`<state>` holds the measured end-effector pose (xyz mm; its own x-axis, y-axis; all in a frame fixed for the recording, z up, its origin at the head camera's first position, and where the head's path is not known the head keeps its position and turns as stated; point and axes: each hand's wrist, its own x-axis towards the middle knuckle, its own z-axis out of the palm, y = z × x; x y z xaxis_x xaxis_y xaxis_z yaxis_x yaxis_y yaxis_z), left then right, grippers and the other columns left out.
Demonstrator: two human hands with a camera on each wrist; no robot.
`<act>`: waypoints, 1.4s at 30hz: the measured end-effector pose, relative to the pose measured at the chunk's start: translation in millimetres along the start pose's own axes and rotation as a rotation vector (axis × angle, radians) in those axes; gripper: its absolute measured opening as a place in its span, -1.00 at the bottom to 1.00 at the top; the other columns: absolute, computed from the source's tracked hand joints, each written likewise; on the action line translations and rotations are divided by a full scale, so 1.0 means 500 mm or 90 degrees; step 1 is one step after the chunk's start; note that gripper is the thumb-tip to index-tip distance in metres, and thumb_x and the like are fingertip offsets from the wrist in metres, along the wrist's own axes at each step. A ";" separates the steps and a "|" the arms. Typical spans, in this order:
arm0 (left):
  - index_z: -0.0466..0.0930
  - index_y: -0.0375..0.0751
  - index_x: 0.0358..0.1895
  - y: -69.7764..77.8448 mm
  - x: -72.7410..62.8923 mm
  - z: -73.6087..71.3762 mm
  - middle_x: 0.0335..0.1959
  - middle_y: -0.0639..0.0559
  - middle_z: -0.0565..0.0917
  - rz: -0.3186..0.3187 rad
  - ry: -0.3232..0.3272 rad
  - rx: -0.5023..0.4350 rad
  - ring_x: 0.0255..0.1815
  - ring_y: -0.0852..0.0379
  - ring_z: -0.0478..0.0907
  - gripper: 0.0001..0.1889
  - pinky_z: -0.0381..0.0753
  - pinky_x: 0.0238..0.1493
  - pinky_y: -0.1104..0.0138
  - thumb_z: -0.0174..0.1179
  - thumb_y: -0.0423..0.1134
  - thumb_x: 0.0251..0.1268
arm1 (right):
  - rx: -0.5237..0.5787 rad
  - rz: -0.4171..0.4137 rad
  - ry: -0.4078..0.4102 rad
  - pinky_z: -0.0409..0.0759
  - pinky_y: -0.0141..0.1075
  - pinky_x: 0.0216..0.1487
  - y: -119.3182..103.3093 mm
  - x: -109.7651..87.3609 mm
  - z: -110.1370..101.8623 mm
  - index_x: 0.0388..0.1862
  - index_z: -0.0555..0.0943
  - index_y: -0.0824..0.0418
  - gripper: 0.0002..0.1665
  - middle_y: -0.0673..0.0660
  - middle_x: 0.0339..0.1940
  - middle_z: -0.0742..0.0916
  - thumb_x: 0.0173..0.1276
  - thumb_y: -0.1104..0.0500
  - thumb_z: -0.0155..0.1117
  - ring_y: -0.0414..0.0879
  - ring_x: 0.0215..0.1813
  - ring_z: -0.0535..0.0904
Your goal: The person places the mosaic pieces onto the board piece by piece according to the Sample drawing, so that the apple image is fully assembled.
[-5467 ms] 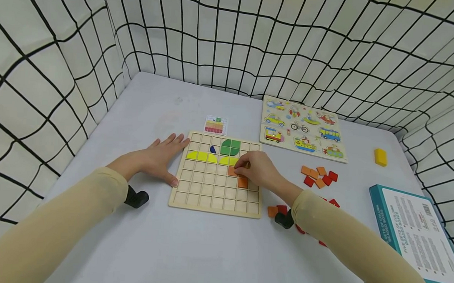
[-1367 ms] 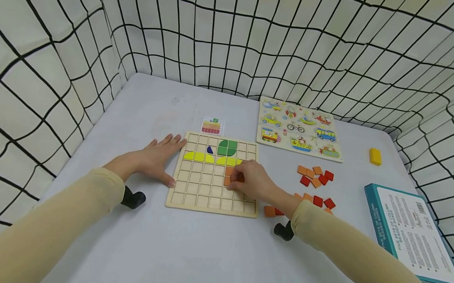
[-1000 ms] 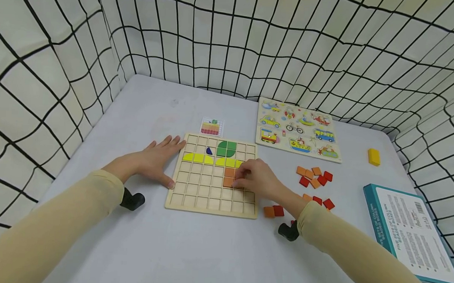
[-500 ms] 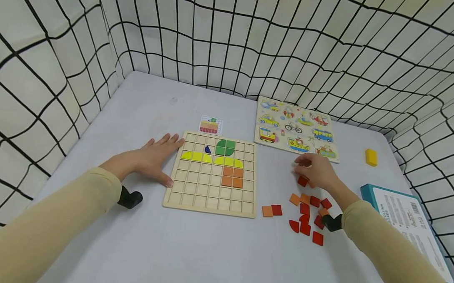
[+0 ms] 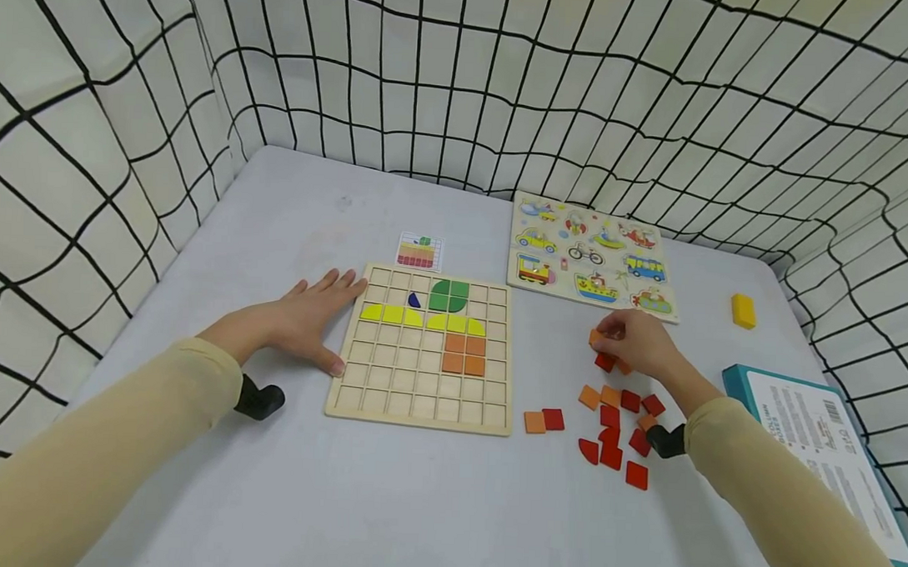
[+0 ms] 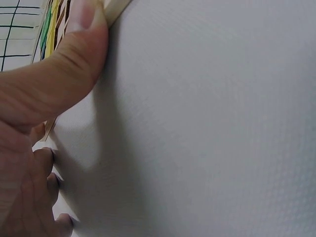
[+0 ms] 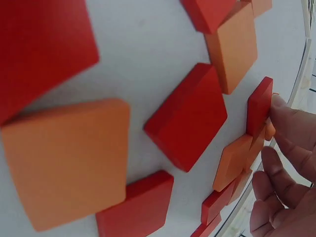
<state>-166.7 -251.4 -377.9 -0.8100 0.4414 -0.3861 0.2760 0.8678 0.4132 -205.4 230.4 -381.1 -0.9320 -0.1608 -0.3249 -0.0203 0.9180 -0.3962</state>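
Observation:
My left hand (image 5: 306, 320) lies with fingers spread along the left edge of the wooden grid board (image 5: 419, 422), its thumb on the edge in the left wrist view. Set in the board's cells are yellow pieces (image 5: 393, 315), a green leaf shape (image 5: 449, 296), a dark blue piece (image 5: 414, 300) and a block of orange squares (image 5: 464, 355). Right of the board, my right hand (image 5: 635, 340) pinches an orange square tile (image 5: 595, 337) between thumb and fingers at the upper tile cluster. A red tile (image 5: 605, 361) lies just beneath; the hand covers part of that cluster.
Loose red tiles (image 5: 637, 475) and orange tiles (image 5: 588, 397) lie scattered below the right hand. A picture card (image 5: 420, 251) sits above the board. A vehicle puzzle (image 5: 590, 255), a yellow block (image 5: 742, 311) and a teal box (image 5: 816, 455) surround the right side. Black netting (image 5: 461, 88) encloses the table.
The orange block on the board gained squares until it is two by two. My right hand left the board for the upper tile cluster and now pinches an orange tile. The left hand stayed.

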 end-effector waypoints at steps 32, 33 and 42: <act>-0.22 -0.31 0.67 -0.008 -0.003 -0.004 0.69 -0.36 -0.24 -0.007 -0.013 -0.006 0.69 -0.39 -0.40 0.40 -0.30 0.56 -0.39 0.60 0.15 -0.08 | 0.154 -0.184 -0.028 0.51 -0.32 -0.14 -0.285 0.025 0.096 -0.17 0.73 0.16 -0.87 0.07 -0.24 0.75 0.35 0.16 0.46 -0.03 -0.09 0.58; -0.22 -0.31 0.67 -0.008 -0.003 -0.003 0.69 -0.36 -0.24 -0.007 -0.013 -0.007 0.69 -0.39 -0.39 0.40 -0.30 0.56 -0.40 0.60 0.15 -0.08 | 0.157 -0.191 -0.036 0.52 -0.32 -0.13 -0.298 0.026 0.102 -0.17 0.74 0.17 -0.87 0.08 -0.23 0.75 0.36 0.16 0.46 -0.03 -0.10 0.58; -0.23 -0.29 0.67 -0.002 -0.003 -0.001 0.70 -0.33 -0.24 -0.009 -0.009 -0.007 0.70 -0.36 -0.39 0.39 -0.31 0.58 -0.37 0.60 0.13 -0.06 | 0.116 -0.217 -0.069 0.61 -0.29 0.02 -0.369 0.034 0.138 -0.18 0.77 0.12 -0.88 0.02 -0.19 0.78 0.35 0.13 0.47 -0.09 -0.11 0.60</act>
<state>-165.9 -253.1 -377.5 -0.8061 0.4330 -0.4035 0.2592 0.8711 0.4171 -192.2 33.3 -372.9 -0.8390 -0.4917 -0.2331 -0.2482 0.7270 -0.6402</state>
